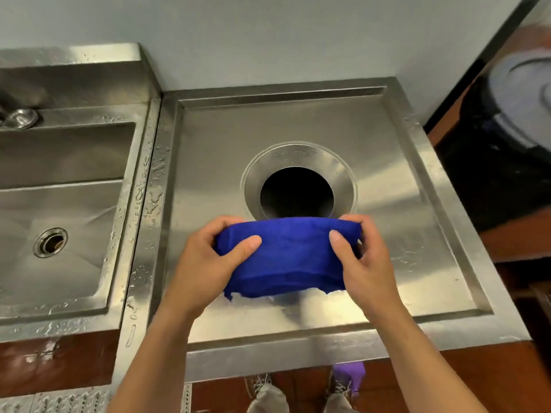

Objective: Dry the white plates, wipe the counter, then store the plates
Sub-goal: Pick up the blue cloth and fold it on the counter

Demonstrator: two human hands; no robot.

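Counter (208,162): steel, raised rim, wet along its left edge; fills the middle.
Sink (59,210): steel basin left of the counter, touching it; droplets on the rim.
Hole (296,193): round dark opening in the counter, just beyond the hands.
Cloth (286,257): blue, wrapped over a plate, held above the counter's near half.
Plate (256,299): white, mostly hidden; only a sliver shows under the cloth's lower edge.
Left hand (205,260): closed on the cloth's left side, thumb on top.
Right hand (363,257): closed on the cloth's right side, thumb on top.
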